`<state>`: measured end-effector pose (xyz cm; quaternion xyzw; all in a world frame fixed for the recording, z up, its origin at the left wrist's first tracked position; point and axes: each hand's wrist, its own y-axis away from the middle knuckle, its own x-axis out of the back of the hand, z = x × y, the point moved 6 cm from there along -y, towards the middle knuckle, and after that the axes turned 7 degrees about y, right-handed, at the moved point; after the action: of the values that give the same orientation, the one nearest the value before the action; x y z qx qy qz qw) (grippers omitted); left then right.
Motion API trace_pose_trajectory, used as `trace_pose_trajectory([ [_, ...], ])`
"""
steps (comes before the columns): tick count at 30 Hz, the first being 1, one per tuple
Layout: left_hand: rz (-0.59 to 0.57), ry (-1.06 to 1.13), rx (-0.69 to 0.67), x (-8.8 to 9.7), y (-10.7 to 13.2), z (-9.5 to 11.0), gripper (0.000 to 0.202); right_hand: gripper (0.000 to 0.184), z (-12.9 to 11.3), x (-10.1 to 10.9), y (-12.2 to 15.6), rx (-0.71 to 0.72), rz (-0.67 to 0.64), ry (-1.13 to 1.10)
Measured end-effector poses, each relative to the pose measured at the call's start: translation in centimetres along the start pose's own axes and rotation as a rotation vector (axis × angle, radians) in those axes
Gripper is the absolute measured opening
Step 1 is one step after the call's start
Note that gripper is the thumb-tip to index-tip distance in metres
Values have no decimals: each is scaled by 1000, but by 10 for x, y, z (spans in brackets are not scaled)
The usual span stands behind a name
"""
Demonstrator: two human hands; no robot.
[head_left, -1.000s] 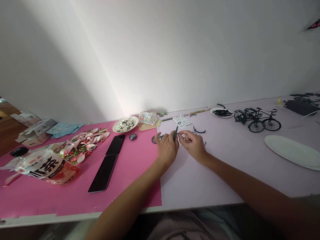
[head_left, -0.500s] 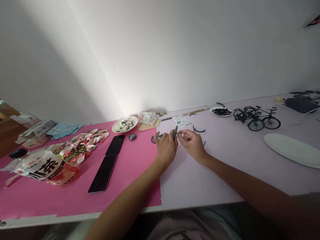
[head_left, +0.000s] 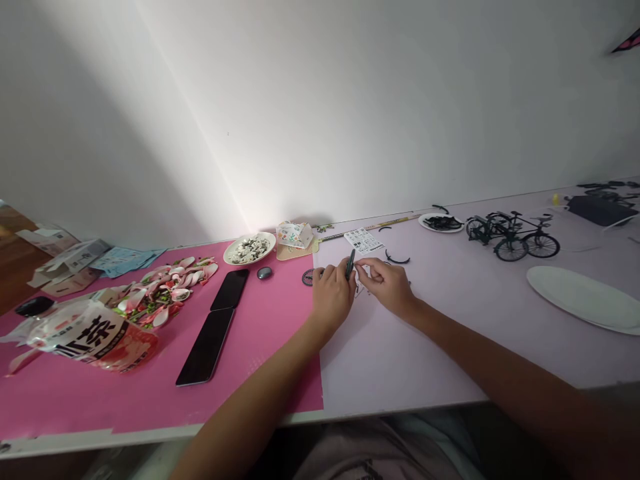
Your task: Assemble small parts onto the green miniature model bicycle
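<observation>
My left hand (head_left: 331, 295) is closed around a small dark green part (head_left: 350, 264) that sticks up from its fingers. My right hand (head_left: 387, 285) meets it from the right, fingertips pinched against the same part. Both hands hover just over the pale table (head_left: 450, 313), near the edge of the pink mat (head_left: 150, 380). A small dark wheel (head_left: 307, 277) lies on the mat just left of my left hand. A curved black strip (head_left: 397, 260) and a printed sheet (head_left: 363, 241) lie behind my hands.
Two dark phones (head_left: 220, 320) lie on the pink mat, with a grey pebble-like object (head_left: 264, 273), a bowl of pieces (head_left: 249, 249), a heap of pink and green bits (head_left: 165, 287) and a printed bag (head_left: 95, 337). To the right stand model bicycles (head_left: 515, 238), a dish of black parts (head_left: 442, 223) and a white plate (head_left: 583, 297).
Both hands stay together on the small green part, shifting only slightly. The view has drifted a little.
</observation>
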<state>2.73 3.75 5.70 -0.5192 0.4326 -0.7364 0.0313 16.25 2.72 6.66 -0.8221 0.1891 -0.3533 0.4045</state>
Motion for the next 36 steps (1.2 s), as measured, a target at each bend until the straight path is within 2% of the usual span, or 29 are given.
trace_pose_trajectory([
  [4, -5, -18, 2, -2, -1, 0, 40, 19, 0, 0, 2, -68, 11, -116],
  [11, -28, -34, 4, -7, -1, 0, 41, 18, 6, -4, 4, -127, -23, -176],
  [14, -49, -32, -15, -7, 1, 4, 42, 19, 10, -8, 6, -151, -32, -184],
  [20, -109, -40, -19, -12, 2, 6, 51, 19, 13, -8, 4, -108, -42, -147],
  [28, -109, -71, -5, -21, 4, 1, 55, 19, 12, -8, 4, -157, -51, -189],
  [36, -112, -69, 9, -20, 3, -1, 56, 23, 13, -9, 6, -231, -51, -226],
])
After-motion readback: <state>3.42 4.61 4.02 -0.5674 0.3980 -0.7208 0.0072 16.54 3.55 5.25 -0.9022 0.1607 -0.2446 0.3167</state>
